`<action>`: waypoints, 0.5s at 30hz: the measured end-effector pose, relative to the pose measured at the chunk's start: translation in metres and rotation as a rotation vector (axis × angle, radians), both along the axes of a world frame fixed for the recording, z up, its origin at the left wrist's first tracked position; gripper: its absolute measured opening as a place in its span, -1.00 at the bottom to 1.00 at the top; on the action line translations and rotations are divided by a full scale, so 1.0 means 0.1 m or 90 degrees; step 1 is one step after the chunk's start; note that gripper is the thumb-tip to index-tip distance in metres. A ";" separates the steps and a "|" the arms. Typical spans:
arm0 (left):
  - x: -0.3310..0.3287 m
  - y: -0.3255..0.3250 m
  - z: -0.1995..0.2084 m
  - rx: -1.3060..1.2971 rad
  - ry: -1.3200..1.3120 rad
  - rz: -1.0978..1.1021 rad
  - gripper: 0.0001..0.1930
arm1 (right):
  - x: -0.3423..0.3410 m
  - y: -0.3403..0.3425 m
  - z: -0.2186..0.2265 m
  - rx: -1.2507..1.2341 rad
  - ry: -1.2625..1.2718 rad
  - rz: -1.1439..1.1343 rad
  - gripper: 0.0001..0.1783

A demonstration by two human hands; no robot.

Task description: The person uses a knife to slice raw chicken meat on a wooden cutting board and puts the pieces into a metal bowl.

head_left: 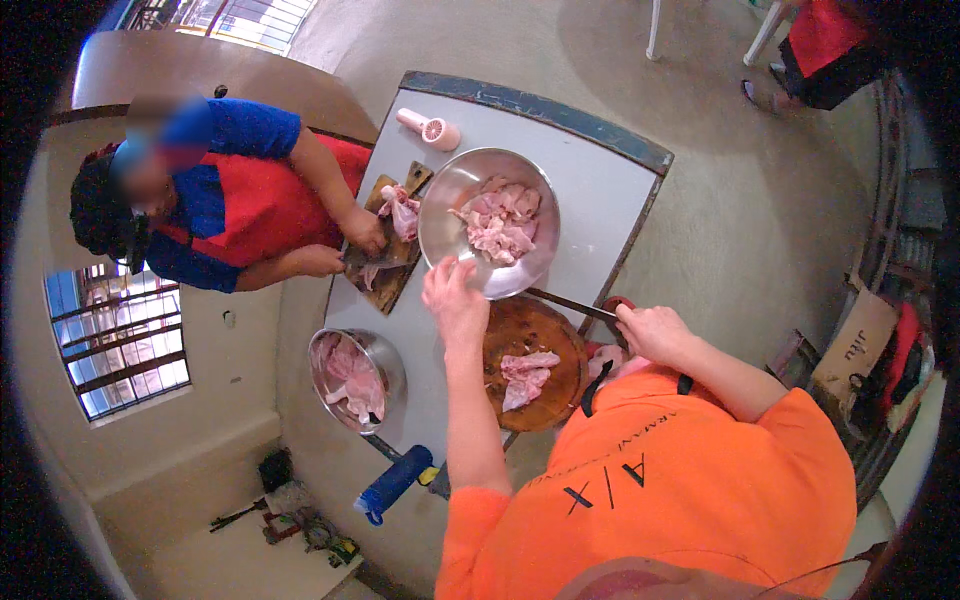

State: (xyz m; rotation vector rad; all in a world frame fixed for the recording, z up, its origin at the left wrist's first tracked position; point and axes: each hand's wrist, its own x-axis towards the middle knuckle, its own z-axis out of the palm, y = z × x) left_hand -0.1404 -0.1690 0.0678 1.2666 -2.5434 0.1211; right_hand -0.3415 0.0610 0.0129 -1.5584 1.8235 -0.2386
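Two bowls and two boards rest on the pale table (605,210), seen from above. The left hand (455,300) is at the near left rim of the large bowl (440,225), fingers parted and slightly bent; whether they grip the rim cannot be told. The right hand (650,333) is closed around the handle of a knife (572,303), whose blade points leftward between that bowl and the round board (505,335). The meat piece (527,378) lies near the middle of the round board, with bare wood around it; the board covers part of the table's right edge. Cut meat (503,220) lies in the large bowl. Open tabletop extends from this bowl to the right edge, and a pink fan (438,133) lies toward the far left corner. At the left edge, a co-worker (255,200) works over a rectangular board (388,292), close beside the large bowl. The small bowl (394,372), also holding meat, sits nearer along that edge; a strip of tabletop, crossed by the left forearm, separates it from the round board.
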 end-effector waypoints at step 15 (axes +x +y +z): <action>-0.60 -0.66 -0.53 0.453 0.088 -0.117 -0.71 | -0.21 0.20 -0.14 0.000 -0.014 -0.089 -0.78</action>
